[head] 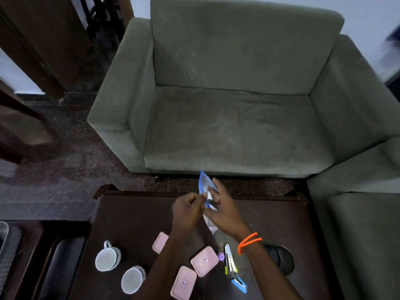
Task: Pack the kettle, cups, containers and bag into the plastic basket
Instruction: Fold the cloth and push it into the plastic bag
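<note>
A clear bag with a blue zip edge (205, 184) is held up over the far part of the dark wooden table (129, 217). My left hand (186, 210) pinches its left edge with closed fingers. My right hand (223, 210) grips its lower part, fingers spread on it. Two pale blue cups (107, 258) (132, 279) stand at the near left. Three pink lidded containers (160, 242) (204, 260) (183, 283) lie near the middle. No kettle or plastic basket can be made out.
A grey-green sofa (233, 118) stands beyond the table, with another sofa section (359, 224) at the right. On the table lie a small purple object (221, 255), a white and yellow-green tool (229, 259), a blue tool (239, 283) and a dark round object (280, 257). A dark tray (58, 267) sits at the left.
</note>
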Tool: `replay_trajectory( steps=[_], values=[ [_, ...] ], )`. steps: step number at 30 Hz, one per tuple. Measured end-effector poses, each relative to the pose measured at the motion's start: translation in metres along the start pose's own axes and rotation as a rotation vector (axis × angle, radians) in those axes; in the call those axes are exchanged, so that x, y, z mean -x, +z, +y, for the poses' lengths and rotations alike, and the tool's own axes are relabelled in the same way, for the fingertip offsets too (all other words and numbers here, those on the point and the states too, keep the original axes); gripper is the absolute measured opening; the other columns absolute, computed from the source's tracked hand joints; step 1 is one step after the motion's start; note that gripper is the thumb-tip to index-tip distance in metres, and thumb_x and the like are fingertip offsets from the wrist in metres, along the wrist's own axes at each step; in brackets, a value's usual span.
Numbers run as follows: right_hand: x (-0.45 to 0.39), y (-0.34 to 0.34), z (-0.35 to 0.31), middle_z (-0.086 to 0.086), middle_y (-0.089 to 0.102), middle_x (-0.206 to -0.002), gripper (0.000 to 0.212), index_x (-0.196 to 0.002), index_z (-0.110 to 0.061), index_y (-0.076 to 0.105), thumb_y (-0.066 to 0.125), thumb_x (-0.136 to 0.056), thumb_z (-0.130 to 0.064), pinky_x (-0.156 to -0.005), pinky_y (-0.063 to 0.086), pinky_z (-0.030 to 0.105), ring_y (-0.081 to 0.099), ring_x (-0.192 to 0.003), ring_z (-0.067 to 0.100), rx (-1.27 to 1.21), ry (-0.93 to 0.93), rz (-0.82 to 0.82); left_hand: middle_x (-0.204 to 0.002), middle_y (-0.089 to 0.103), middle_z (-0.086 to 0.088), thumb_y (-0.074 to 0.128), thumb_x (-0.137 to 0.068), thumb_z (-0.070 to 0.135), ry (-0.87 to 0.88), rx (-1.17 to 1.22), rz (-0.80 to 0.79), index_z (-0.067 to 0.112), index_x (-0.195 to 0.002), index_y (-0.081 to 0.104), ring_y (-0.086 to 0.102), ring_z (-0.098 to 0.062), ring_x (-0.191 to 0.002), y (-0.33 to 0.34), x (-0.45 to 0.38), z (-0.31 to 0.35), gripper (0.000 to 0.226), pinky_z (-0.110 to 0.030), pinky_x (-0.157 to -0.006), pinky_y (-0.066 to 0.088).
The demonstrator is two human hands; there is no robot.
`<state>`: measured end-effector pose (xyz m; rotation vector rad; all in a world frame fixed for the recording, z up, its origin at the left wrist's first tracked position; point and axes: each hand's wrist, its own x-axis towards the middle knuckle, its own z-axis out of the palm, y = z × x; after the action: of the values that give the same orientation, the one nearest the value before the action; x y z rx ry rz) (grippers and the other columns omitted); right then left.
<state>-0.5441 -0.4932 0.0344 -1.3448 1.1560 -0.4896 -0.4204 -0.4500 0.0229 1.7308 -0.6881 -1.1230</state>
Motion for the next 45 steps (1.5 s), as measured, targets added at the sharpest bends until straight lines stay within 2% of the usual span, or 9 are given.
replay_trajectory(
  steps=[3, 5, 11, 19, 25, 29, 33, 36, 45],
  values=[
    [-0.005, -0.005, 0.001, -0.006, 0.074, -0.086, 0.023, -0.083, -0.028, 0.070, 0.053, -0.085, -0.012, -0.075, 0.052, 0.035, 0.070, -0.084, 0.015, 0.179, 0.046, 0.125, -0.060, 0.060, -0.002, 0.067, -0.094, 0.022, 0.141, -0.023, 0.007, 0.012, -0.066, 0.059, 0.053, -0.008, -0.060, 0.005, 0.001, 0.001, 0.030, -0.035, -0.061, 0.046],
    [-0.007, -0.010, 0.003, -0.009, 0.062, -0.054, 0.034, -0.062, -0.018, 0.067, 0.047, -0.089, -0.016, -0.059, 0.042, 0.030, 0.054, -0.059, 0.013, 0.159, 0.135, 0.074, -0.064, 0.053, 0.005, 0.064, -0.095, 0.017, 0.297, -0.090, -0.061, 0.017, -0.066, 0.052, 0.050, -0.008, -0.064, 0.014, 0.006, 0.004, 0.031, -0.033, -0.063, 0.043],
    [-0.007, -0.032, -0.006, 0.015, 0.064, -0.077, 0.039, -0.084, -0.005, 0.066, 0.034, -0.096, 0.013, -0.061, 0.053, 0.028, 0.063, -0.062, 0.018, -0.510, 0.296, 0.142, -0.073, 0.046, 0.005, 0.056, -0.100, 0.030, 0.546, -0.297, -0.311, 0.027, -0.071, 0.043, 0.049, -0.010, -0.068, 0.028, 0.029, 0.016, 0.032, -0.041, -0.064, 0.045],
    [0.013, -0.055, -0.012, 0.005, 0.063, -0.066, 0.036, -0.095, -0.008, 0.064, 0.038, -0.108, -0.029, -0.051, 0.054, 0.023, 0.064, -0.059, 0.015, -0.840, 0.309, 0.200, -0.083, 0.047, 0.008, 0.051, -0.103, 0.039, 0.713, -0.468, -0.388, 0.024, -0.083, 0.056, 0.054, -0.010, -0.079, 0.044, 0.043, 0.027, 0.026, -0.042, -0.070, 0.049],
    [0.018, -0.068, -0.009, 0.014, 0.074, -0.118, 0.040, -0.117, -0.017, 0.077, 0.048, -0.100, -0.039, -0.067, 0.064, 0.044, 0.075, -0.095, 0.036, -1.006, 0.295, 0.070, -0.110, 0.061, 0.001, 0.066, -0.094, 0.038, 0.331, -0.205, 0.240, 0.018, -0.110, 0.068, 0.055, -0.013, -0.105, 0.016, -0.009, 0.017, 0.026, -0.029, -0.092, 0.046],
    [0.023, -0.069, 0.001, 0.020, 0.065, -0.131, 0.044, -0.128, -0.005, 0.068, 0.052, -0.099, -0.034, -0.103, 0.049, 0.055, 0.067, -0.111, 0.038, -1.045, 0.346, 0.032, -0.090, 0.071, -0.006, 0.061, -0.101, 0.029, -0.067, 0.241, -0.123, 0.007, -0.099, 0.069, 0.067, -0.016, -0.079, 0.014, -0.027, 0.019, 0.024, -0.026, -0.063, 0.056],
    [0.025, -0.072, -0.001, 0.014, 0.073, -0.083, 0.033, -0.074, -0.006, 0.079, 0.099, -0.050, -0.017, -0.057, 0.062, 0.028, 0.075, -0.064, 0.019, -0.876, 0.425, 0.018, -0.087, 0.072, -0.002, 0.054, -0.104, 0.031, -0.056, 0.175, -0.200, 0.009, -0.100, 0.073, 0.067, -0.014, -0.078, 0.019, -0.028, 0.021, 0.030, -0.025, -0.063, 0.056],
    [0.021, -0.077, 0.000, 0.009, 0.067, -0.093, 0.018, -0.091, -0.010, 0.072, 0.057, -0.100, -0.014, -0.064, 0.058, 0.032, 0.072, -0.072, 0.022, -0.722, 0.496, 0.100, -0.096, 0.079, -0.002, 0.049, -0.105, 0.035, -0.085, 0.147, -0.272, 0.015, -0.105, 0.074, 0.073, -0.016, -0.089, 0.024, -0.027, 0.021, 0.032, -0.031, -0.077, 0.060],
    [0.014, -0.086, -0.009, 0.001, 0.069, -0.066, 0.050, -0.077, -0.012, 0.074, 0.035, -0.107, -0.018, -0.065, 0.058, 0.029, 0.068, -0.061, 0.016, -0.965, 0.465, 0.008, -0.111, 0.077, -0.011, 0.052, -0.105, 0.031, -0.131, 0.346, -0.197, 0.018, -0.101, 0.079, 0.071, -0.027, -0.106, 0.041, -0.031, 0.015, 0.030, -0.052, -0.098, 0.055]
  ],
)
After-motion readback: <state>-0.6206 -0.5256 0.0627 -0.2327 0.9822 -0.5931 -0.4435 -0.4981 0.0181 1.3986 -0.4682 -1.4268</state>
